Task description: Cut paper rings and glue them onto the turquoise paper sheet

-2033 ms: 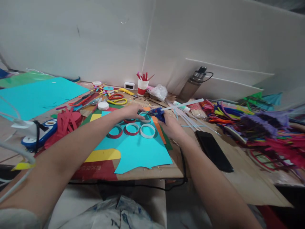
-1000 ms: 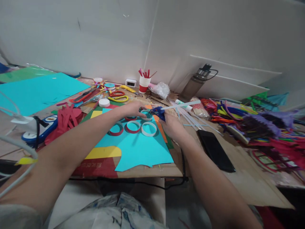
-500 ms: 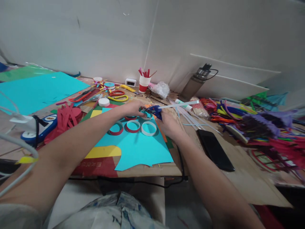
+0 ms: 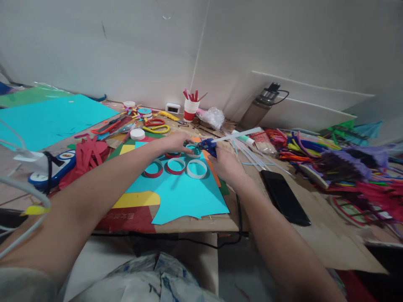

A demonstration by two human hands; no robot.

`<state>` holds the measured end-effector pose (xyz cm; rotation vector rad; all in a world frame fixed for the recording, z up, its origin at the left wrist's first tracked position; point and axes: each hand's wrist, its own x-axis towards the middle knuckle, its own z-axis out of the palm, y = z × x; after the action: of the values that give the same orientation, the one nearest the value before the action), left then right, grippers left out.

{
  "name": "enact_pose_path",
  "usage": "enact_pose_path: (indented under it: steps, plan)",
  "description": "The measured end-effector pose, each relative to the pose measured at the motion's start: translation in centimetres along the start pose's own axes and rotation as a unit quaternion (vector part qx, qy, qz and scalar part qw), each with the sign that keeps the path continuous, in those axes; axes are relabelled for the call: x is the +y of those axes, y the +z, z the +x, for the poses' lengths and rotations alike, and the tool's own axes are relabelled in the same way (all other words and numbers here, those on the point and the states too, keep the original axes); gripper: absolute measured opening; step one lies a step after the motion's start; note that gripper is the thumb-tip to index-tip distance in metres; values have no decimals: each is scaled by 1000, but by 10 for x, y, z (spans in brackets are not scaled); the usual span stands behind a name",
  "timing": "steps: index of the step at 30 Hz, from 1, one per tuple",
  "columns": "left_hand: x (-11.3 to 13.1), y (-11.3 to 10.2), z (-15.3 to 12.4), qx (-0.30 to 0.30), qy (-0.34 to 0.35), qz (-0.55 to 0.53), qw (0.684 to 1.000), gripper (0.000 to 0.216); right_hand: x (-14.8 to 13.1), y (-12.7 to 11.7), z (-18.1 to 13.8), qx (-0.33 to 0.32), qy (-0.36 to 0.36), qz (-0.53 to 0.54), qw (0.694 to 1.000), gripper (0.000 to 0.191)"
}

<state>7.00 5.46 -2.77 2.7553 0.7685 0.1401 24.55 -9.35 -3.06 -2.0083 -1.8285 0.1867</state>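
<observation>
My right hand [image 4: 227, 164] grips a blue glue gun [image 4: 208, 147] with a long white glue stick [image 4: 242, 135] sticking out of its back. Its nozzle points left at a paper ring [image 4: 192, 150], which my left hand [image 4: 176, 142] pinches by its near edge. Three more paper rings lie in a row on the cyan sheet [image 4: 182, 197]: a white one [image 4: 197, 169], a red one [image 4: 175, 166] and another red one [image 4: 153, 170]. A further red ring [image 4: 172, 155] is partly hidden under my left hand.
A black phone [image 4: 285, 198] lies right of my right arm. Pipe cleaners [image 4: 330, 161] pile up at far right. A red-and-white cup [image 4: 190, 111], scissors [image 4: 154, 128], a white lid [image 4: 137, 134], red paper strips [image 4: 88, 153] and a metal bottle [image 4: 261, 107] stand behind.
The glue gun has tipped so its glue stick points a little higher; both hands stay at the ring. The view has shifted slightly.
</observation>
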Motion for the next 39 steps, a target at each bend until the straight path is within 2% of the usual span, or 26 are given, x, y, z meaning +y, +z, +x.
enact_pose_path:
  steps: [20, 33, 39]
  plan:
    - [2, -2, 0, -6, -5, -6, 1000, 53, -24, -11, -11, -18, 40, -48, 998, 38]
    - [10, -8, -5, -15, -23, 1, 1000, 53, -23, -9, -7, -17, 40, -59, 997, 38]
    - [7, -5, -3, -11, -17, -5, 1000, 55, -21, -10, -9, -16, 46, -48, 998, 39]
